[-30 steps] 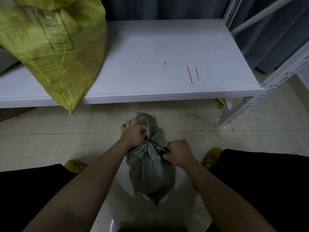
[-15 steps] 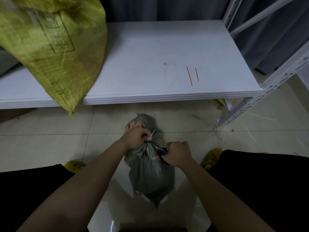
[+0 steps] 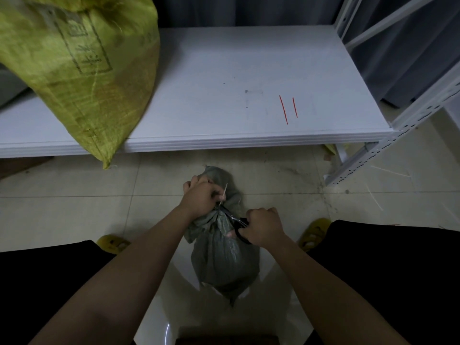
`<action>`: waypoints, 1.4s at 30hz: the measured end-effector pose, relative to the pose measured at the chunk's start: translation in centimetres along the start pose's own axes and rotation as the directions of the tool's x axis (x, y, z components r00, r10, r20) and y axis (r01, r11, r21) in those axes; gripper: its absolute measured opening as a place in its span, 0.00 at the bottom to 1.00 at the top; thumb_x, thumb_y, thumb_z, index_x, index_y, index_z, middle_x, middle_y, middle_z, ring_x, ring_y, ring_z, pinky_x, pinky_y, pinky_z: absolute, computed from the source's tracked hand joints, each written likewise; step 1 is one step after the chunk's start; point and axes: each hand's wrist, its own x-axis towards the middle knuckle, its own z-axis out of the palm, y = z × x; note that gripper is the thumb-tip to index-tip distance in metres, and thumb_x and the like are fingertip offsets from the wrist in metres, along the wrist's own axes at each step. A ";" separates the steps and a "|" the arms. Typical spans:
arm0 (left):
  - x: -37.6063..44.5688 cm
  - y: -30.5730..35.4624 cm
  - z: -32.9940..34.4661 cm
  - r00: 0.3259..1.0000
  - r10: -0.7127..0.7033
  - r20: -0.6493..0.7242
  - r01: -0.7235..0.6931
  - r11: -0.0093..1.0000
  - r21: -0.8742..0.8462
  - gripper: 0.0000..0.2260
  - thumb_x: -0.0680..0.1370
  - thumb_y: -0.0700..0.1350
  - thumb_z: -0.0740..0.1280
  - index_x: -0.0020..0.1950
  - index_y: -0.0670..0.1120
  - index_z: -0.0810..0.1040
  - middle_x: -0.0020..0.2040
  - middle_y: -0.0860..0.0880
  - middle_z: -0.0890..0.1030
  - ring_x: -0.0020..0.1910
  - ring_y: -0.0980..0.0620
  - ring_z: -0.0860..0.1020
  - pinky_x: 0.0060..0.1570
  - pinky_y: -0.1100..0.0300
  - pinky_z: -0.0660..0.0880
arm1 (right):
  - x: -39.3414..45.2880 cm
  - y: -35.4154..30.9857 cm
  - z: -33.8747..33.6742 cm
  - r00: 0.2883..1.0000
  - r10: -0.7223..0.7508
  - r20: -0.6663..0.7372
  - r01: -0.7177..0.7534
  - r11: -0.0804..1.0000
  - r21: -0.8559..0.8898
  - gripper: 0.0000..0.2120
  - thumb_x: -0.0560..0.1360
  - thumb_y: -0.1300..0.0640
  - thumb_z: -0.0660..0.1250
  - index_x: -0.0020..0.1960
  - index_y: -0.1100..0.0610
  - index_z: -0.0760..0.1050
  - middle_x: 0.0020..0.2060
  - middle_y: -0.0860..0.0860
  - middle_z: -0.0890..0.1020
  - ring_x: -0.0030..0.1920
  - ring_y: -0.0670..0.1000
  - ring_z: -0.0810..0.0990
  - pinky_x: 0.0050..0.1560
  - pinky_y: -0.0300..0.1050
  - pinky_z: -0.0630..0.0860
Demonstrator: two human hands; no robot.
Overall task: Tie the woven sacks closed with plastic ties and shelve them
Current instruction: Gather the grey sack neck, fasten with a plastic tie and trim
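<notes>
The left hand (image 3: 202, 196) clenched the gathered neck of the grey woven sack (image 3: 221, 247), which stood on the floor between the person's knees, pinching the pale plastic tie (image 3: 223, 194) upright. The right hand (image 3: 263, 226) gripped black scissors (image 3: 236, 221), blades at the neck. A cut too low could nick the weave or sever the tie's lock, spilling the sack's hidden contents. A yellow-green sack (image 3: 82, 70) already lay on the white shelf (image 3: 249, 140).
</notes>
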 end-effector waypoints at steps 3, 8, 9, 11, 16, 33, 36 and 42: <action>-0.1 0.1 0.1 1.000 -0.003 -0.002 0.003 1.000 0.004 0.05 0.77 0.51 0.65 0.48 0.56 0.81 0.59 0.49 0.69 0.63 0.46 0.62 0.62 0.52 0.54 | -0.1 0.1 -0.2 1.000 -0.009 0.010 0.009 1.000 0.005 0.31 0.64 0.28 0.66 0.30 0.54 0.58 0.28 0.47 0.64 0.37 0.50 0.68 0.47 0.45 0.58; -0.3 0.1 0.3 1.000 -0.006 -0.014 0.006 1.000 0.007 0.05 0.77 0.51 0.65 0.48 0.56 0.81 0.58 0.50 0.69 0.63 0.47 0.62 0.62 0.52 0.54 | -0.2 -0.1 -0.4 1.000 -0.008 0.020 0.008 1.000 0.007 0.31 0.64 0.29 0.67 0.30 0.54 0.58 0.28 0.48 0.65 0.38 0.52 0.72 0.51 0.46 0.62; -0.3 0.1 0.3 1.000 -0.002 -0.016 0.002 1.000 0.010 0.06 0.77 0.51 0.65 0.48 0.56 0.81 0.56 0.51 0.69 0.63 0.47 0.62 0.62 0.52 0.54 | -0.2 -0.1 -0.4 1.000 -0.004 0.023 0.004 1.000 0.005 0.31 0.64 0.29 0.67 0.30 0.54 0.58 0.28 0.48 0.65 0.38 0.52 0.72 0.52 0.46 0.63; -0.4 0.1 0.4 1.000 0.008 -0.026 -0.008 1.000 0.017 0.06 0.77 0.50 0.65 0.48 0.56 0.81 0.53 0.53 0.67 0.63 0.47 0.62 0.62 0.52 0.54 | -0.3 -0.2 -0.5 1.000 0.000 0.021 0.000 1.000 0.006 0.31 0.63 0.30 0.68 0.30 0.54 0.58 0.29 0.48 0.65 0.37 0.51 0.70 0.52 0.46 0.63; -0.3 0.1 0.6 1.000 0.002 -0.030 -0.001 1.000 0.027 0.06 0.77 0.50 0.64 0.48 0.57 0.81 0.57 0.51 0.70 0.63 0.47 0.62 0.62 0.52 0.55 | -0.6 -0.4 -0.4 1.000 -0.011 -0.019 0.011 1.000 0.002 0.28 0.68 0.36 0.68 0.30 0.53 0.57 0.33 0.51 0.74 0.46 0.55 0.78 0.48 0.45 0.61; 0.0 3.3 -1.6 0.967 0.021 -0.255 -0.105 0.941 -0.321 0.08 0.80 0.44 0.59 0.49 0.44 0.76 0.41 0.44 0.82 0.42 0.43 0.80 0.44 0.52 0.76 | -2.0 1.4 -3.7 0.913 0.363 -0.187 -0.202 0.800 0.565 0.21 0.75 0.51 0.67 0.28 0.55 0.63 0.25 0.48 0.67 0.26 0.45 0.66 0.24 0.40 0.58; 0.1 5.0 -2.8 0.951 0.036 -0.307 -0.148 0.925 -0.351 0.10 0.80 0.45 0.59 0.52 0.43 0.78 0.43 0.48 0.81 0.42 0.48 0.78 0.43 0.56 0.73 | -2.4 1.9 -5.8 0.869 0.400 -0.290 -0.124 0.745 0.655 0.12 0.76 0.54 0.67 0.37 0.58 0.71 0.27 0.45 0.69 0.28 0.44 0.68 0.25 0.37 0.58; 2.2 9.4 -5.3 0.917 0.066 -0.393 -0.226 0.899 -0.375 0.07 0.79 0.44 0.63 0.48 0.42 0.79 0.42 0.46 0.82 0.42 0.49 0.78 0.42 0.59 0.73 | -0.9 4.2 -10.3 0.800 0.476 -0.365 -0.081 0.688 0.721 0.09 0.77 0.56 0.65 0.40 0.60 0.74 0.28 0.50 0.71 0.33 0.52 0.72 0.26 0.39 0.61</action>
